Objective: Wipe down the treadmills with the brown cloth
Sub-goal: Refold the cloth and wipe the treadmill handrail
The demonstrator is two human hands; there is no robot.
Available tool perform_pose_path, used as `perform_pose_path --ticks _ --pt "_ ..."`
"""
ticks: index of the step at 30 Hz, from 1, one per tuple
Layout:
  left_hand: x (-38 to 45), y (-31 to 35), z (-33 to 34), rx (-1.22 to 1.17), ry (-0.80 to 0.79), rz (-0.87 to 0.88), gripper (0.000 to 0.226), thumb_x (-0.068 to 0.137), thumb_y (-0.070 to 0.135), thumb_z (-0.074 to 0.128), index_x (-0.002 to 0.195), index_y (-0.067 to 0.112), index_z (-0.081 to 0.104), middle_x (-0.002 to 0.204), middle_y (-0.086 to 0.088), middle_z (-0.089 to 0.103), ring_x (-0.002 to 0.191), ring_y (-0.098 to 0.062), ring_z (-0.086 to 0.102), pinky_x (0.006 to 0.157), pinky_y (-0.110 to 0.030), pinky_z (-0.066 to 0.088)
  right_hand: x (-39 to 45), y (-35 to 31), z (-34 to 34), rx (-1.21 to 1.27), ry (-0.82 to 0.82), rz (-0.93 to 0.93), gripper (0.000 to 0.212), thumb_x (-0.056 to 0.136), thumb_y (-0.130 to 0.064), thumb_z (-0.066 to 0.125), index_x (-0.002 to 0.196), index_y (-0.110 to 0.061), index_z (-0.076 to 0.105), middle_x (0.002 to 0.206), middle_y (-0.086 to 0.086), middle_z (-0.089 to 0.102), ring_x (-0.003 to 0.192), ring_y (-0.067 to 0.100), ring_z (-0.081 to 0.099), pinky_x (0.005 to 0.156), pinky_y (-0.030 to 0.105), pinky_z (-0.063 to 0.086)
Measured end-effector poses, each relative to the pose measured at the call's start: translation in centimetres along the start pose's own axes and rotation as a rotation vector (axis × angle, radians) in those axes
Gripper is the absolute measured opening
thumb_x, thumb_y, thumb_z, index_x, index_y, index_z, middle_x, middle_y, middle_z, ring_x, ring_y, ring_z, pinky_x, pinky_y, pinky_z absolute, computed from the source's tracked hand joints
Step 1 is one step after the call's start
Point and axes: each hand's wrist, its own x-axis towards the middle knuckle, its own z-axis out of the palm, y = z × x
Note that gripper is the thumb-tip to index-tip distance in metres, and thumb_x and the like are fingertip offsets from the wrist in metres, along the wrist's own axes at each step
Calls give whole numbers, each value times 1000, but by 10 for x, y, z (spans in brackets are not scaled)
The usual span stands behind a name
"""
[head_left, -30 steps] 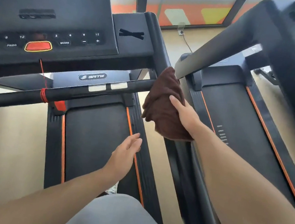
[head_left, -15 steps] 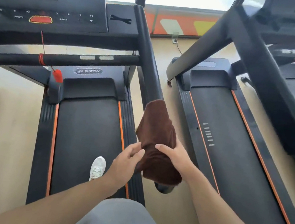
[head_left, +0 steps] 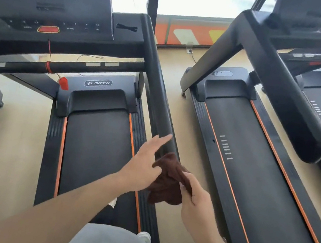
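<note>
1. The cloth [head_left: 168,181] sat bunched at the low end of the left treadmill's handrail [head_left: 156,91], hanging between both hands.
2. The right hand [head_left: 197,204] gripped it, fingers curled round the cloth's right edge.
3. The left hand [head_left: 144,166] was open, index finger stretched out straight against the handrail, its other fingers touching the cloth's left side.
4. Below lay the treadmill [head_left: 95,152] belt with orange trim; a red tag [head_left: 64,83] dangled from the crossbar [head_left: 62,66].
5. A second treadmill [head_left: 252,179] stood just beside it, to the right.
</note>
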Motion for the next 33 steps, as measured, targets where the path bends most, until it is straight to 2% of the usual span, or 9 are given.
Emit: perform_pose_path --ticks 3,5,7,12,16,19,22,27,33 --pt "6 9 -21 116 -196 144 43 90 13 71 124 40 65 136 29 55 141 11 32 118 -17 25 8 -40 -31 -124 -225 -65 36 102 1 54 111 -31 70 92 -15 73 83 2 67 73 14 49" --pt "7 13 -34 21 -166 127 8 92 22 73 95 29 73 102 11 75 106 -7 66 99 -36 50 21 -62 -50 -215 -195 -115 28 100 -7 60 112 -31 69 93 -20 73 88 0 67 75 15 47" --pt "5 18 -47 -192 -67 85 12 96 14 67 85 18 66 77 8 70 73 -9 61 70 -27 49 36 -83 -67 -303 -144 -131 20 97 -19 67 107 -36 66 91 -26 73 88 -3 67 75 16 48" --pt "20 23 -81 -346 159 64 24 101 15 59 77 16 55 68 4 53 65 -9 47 63 -21 39 105 -119 -73 -644 -138 -120 15 86 -48 74 98 -44 65 82 -27 70 82 7 65 79 35 53" --pt "70 2 -109 -414 354 -68 17 100 22 61 84 16 59 73 1 65 71 -15 60 77 -45 54 200 -121 -27 -860 110 -204 59 78 -56 79 131 -44 58 136 -14 60 133 16 47 106 39 41" --pt "113 -32 -136 -365 446 -225 8 97 26 66 93 19 63 90 2 73 85 -14 66 76 -28 52 254 -97 36 -796 169 1 108 75 -69 75 161 -33 19 170 2 13 157 27 5 127 50 10" --pt "144 -63 -172 -309 385 -285 29 93 29 71 118 23 57 117 11 65 104 -8 63 86 -19 46 267 -62 94 -679 87 359 123 71 -86 62 161 -32 -2 171 -1 12 152 33 26 119 57 30" --pt "191 -78 -236 -236 239 -229 18 96 31 65 114 27 63 109 12 71 102 -2 65 78 -12 43 285 -53 120 -705 225 322 103 84 -74 57 159 -33 0 154 -4 47 125 28 61 97 49 52" --pt "243 -63 -280 -243 222 -103 9 95 28 66 103 31 65 101 8 74 99 -11 70 93 -30 54 350 -76 134 -826 184 32 73 103 -36 44 163 -32 4 169 -5 24 149 22 35 103 42 49"
